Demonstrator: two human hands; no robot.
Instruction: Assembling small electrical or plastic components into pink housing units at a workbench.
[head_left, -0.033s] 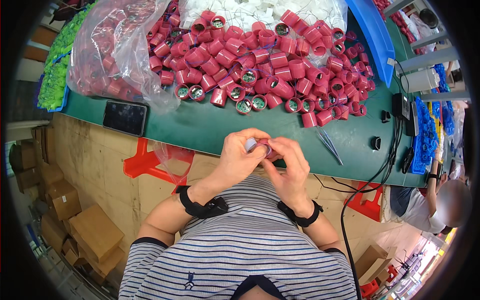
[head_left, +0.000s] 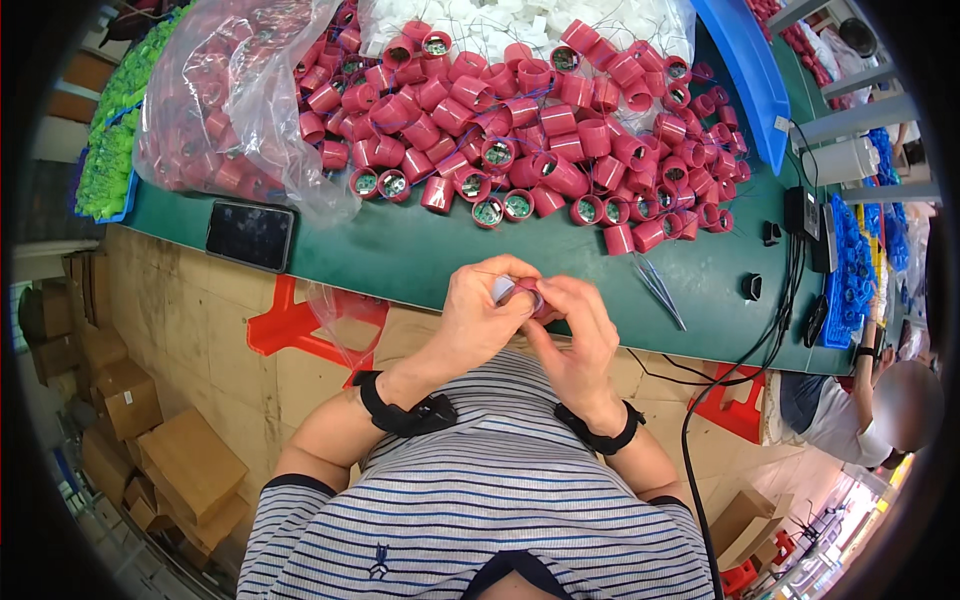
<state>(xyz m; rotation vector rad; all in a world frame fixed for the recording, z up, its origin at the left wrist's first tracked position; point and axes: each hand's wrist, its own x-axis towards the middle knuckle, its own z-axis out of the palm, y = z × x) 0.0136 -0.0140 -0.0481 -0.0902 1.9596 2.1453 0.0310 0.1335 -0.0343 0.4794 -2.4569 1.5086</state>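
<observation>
At the table's front edge my left hand (head_left: 485, 310) and my right hand (head_left: 578, 335) meet, their fingers pinched around a small pink cylinder housing (head_left: 529, 287). A pale white piece (head_left: 501, 288) shows at its left, between the fingers of my left hand. Fingers hide most of the housing, so I cannot tell how the two parts sit together. Beyond my hands lies a large heap of pink cylinder housings (head_left: 560, 178), several with green circuit boards inside and thin dark wires trailing out. Metal tweezers (head_left: 658, 291) lie to the right of my right hand.
A black phone (head_left: 250, 237) lies at the left near a clear plastic bag (head_left: 235, 110) of pink housings. White parts (head_left: 520, 28) are heaped at the back. Black cables (head_left: 790, 270) and a blue tray (head_left: 745, 75) stand right. Red stools (head_left: 290, 325) are below; a person (head_left: 840, 415) is at right.
The white piece looks slightly turned between my fingers. Both hands stay in the same place, and nothing else has visibly moved.
</observation>
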